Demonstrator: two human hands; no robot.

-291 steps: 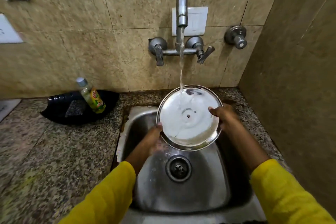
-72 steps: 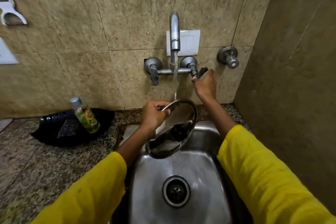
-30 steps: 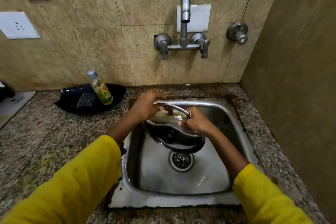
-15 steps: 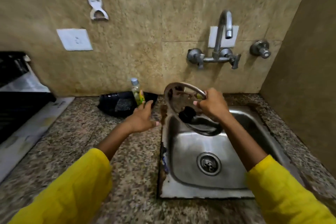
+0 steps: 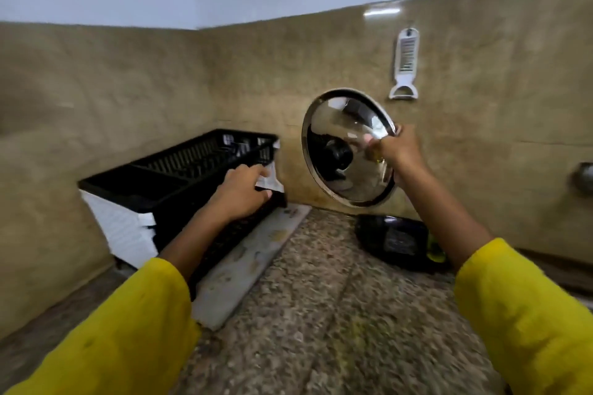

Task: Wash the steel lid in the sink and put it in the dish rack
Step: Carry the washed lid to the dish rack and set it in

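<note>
Overhead, head view: right hand [image 5: 398,151] pinches the steel lid [image 5: 348,146] by its right rim, fingers curled over the edge, thumb on the domed face. Lid stands nearly upright in the air, black knob [image 5: 337,155] facing the camera, left of the grip and clear of the granite counter [image 5: 321,298]. Left hand [image 5: 239,194] closes on the near right corner of the black dish rack [image 5: 192,163], fingers wrapped over its rim. Rack sits left of the lid, apart from it. Both sleeves yellow.

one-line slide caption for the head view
Right hand holds steel lid up; left hand reaches the dish rack.
</note>
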